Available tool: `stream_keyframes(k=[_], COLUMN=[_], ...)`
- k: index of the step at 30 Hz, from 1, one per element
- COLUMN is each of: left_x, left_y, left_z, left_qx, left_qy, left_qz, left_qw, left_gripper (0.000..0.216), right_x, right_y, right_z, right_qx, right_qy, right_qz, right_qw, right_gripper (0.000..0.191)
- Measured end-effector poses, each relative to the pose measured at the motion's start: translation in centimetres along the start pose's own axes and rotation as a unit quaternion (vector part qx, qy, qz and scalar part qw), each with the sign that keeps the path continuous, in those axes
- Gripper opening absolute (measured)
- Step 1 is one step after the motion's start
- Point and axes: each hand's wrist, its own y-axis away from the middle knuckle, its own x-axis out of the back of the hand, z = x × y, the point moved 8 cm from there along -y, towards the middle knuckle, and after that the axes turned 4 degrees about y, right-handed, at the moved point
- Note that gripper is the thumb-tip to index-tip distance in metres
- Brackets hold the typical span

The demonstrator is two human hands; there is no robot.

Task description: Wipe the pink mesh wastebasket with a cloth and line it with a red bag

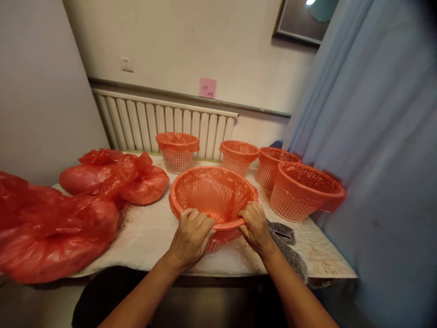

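An orange plastic basket (211, 191) lined with a thin red bag (218, 200) stands on the table in front of me. My left hand (191, 234) is closed over the near rim, its fingers curled on the bag's edge. My right hand (256, 225) grips the same rim a little to the right, fingers pressed on the plastic. Both hands hold the liner against the basket's near edge.
Further orange baskets stand behind and to the right: one (177, 150) at the back, another (239, 156), a third (273, 164) and a large one (305, 191). Filled red bags (116, 175) (51, 228) lie at the left. A grey cloth (288, 246) lies by my right wrist. A blue curtain (375, 159) hangs at the right.
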Motion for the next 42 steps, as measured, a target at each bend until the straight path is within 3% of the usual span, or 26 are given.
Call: stream_keyframes(k=[5,10,14,18,25,32,42], left_x=[0.2,1.1,1.3,0.4,0.0,0.0,0.7], left_y=[0.3,0.3,0.0,0.0,-0.2,-0.3,-0.1], left_z=[-1.1,-2.5,-0.9,0.5,0.5,0.6,-0.6], left_qx=[-0.006,-0.008,-0.022,-0.005,-0.01,-0.009,-0.012], left_qy=[0.009,0.041,0.019,0.001,-0.028,-0.031,0.008], left_qz=[0.011,-0.018,-0.017,0.005,0.025,0.032,0.003], left_qw=[1.0,0.999,0.999,1.0,0.999,0.999,1.0], left_gripper=[0.02,0.016,0.027,0.02,0.018,0.017,0.014], right_x=[-0.3,-0.4,-0.7,-1.2,-0.8,-0.3,-0.1], right_y=[-0.1,-0.8,-1.5,-1.7,-1.1,-0.4,-0.9], right_z=[-0.4,-2.9,-5.4,-6.5,-4.8,-1.3,-3.1], right_qx=[-0.028,-0.069,-0.088,-0.098,-0.033,-0.021,-0.064], right_qy=[0.004,0.058,0.099,0.115,0.104,0.043,0.058], right_qz=[0.008,0.012,0.014,0.004,-0.035,-0.021,0.007], right_qw=[1.0,0.996,0.991,0.988,0.993,0.999,0.996], right_gripper=[0.024,0.026,0.027,0.024,0.025,0.036,0.033])
